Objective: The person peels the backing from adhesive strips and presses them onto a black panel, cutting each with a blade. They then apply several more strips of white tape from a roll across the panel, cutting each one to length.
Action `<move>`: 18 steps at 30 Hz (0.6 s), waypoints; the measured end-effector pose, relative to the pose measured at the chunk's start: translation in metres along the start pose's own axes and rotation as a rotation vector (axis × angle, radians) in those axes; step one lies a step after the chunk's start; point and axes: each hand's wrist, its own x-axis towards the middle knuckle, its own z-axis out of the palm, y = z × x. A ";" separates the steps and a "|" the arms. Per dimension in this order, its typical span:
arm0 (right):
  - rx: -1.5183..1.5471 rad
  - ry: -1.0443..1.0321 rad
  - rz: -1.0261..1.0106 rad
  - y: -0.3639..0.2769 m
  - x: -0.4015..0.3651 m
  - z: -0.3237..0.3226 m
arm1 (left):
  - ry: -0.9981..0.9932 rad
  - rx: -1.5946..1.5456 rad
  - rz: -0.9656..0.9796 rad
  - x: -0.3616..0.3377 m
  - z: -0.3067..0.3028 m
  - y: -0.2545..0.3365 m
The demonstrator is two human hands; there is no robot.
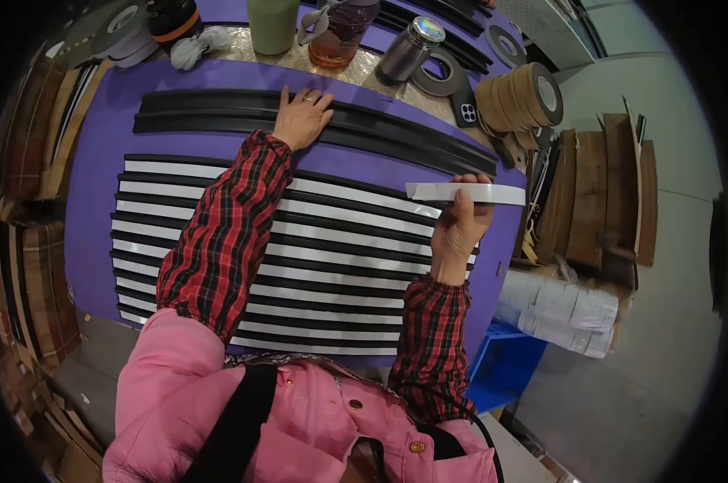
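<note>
My left hand (302,119) lies with its fingers spread on the long black strips (211,111) at the far side of the purple tabletop (96,161). In my right hand (458,229) is a roll of white tape (501,195), seen edge-on, its left end sticking out past my fingers. Nearer my body lie several black strips faced with white bands (340,270), side by side in rows. My left forearm crosses over them and hides part of the rows.
Along the back stand a dark thermos (402,60), a green container (270,28) and a jug of reddish liquid (332,44). Brown tape rolls (513,101) and a phone (464,106) are at the back right. A blue crate (501,366) sits below the table's right side.
</note>
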 end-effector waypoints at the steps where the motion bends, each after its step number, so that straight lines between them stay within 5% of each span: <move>1: 0.020 -0.015 -0.024 0.002 0.000 0.006 | -0.050 -0.018 0.019 -0.008 -0.004 0.001; 4: 0.022 0.055 -0.043 0.016 0.001 0.022 | -0.092 -0.030 0.073 -0.021 -0.010 0.001; 6: 0.049 0.058 -0.035 0.026 -0.002 0.033 | 0.229 -0.044 0.046 -0.026 -0.030 0.016; 8: 0.047 0.028 -0.039 0.034 -0.012 0.048 | 0.129 -0.920 -0.043 -0.042 -0.054 0.036; 9: 0.038 0.008 -0.039 0.040 -0.017 0.056 | -0.026 -1.302 -0.256 -0.059 -0.061 0.053; 11: 0.040 -0.013 -0.004 0.055 -0.028 0.070 | -0.243 -1.948 -0.493 -0.082 -0.103 0.074; 12: 0.051 -0.057 0.009 0.060 -0.034 0.078 | -0.159 -2.066 -0.518 -0.089 -0.105 0.074; 14: 0.146 -0.124 -0.009 0.070 -0.038 0.079 | -0.096 -2.228 -0.573 -0.099 -0.114 0.059; 15: 0.383 -0.113 0.057 0.062 -0.031 0.065 | -0.090 -2.133 -0.630 -0.106 -0.121 0.042; 18: 0.439 -0.099 0.074 0.000 -0.009 0.001 | -0.002 -1.581 -0.753 -0.139 -0.125 -0.062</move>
